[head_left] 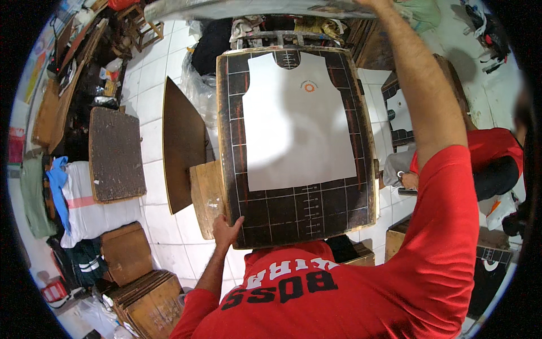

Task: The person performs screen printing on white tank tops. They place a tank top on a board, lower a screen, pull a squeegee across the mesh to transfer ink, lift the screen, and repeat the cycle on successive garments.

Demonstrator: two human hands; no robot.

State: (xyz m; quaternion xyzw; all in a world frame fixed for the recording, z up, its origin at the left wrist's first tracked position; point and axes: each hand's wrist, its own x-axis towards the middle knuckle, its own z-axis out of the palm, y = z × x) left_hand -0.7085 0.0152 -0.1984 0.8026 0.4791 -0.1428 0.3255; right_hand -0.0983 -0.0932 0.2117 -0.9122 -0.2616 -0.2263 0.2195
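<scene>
A white sleeveless garment panel (299, 124) with a small orange round print near its neckline lies flat on a black board (276, 217) marked with white grid lines. My left hand (226, 230) rests at the board's near-left corner, thumb and forefinger spread apart, with nothing in it. Far ahead, my right arm stretches up to a long grey-white panel (265, 10) raised along the top of the view. My right hand (374, 3) closes on that panel's edge, though the picture's border cuts off most of its fingers. Shadow covers part of the garment.
A brown board (183, 147) leans just left of the table, beside a wooden block (208, 198). Another dark board (116, 155) sits further left, near a white sack (101, 203). At right, a person in red (491, 158) is close to another gridded board (398, 113).
</scene>
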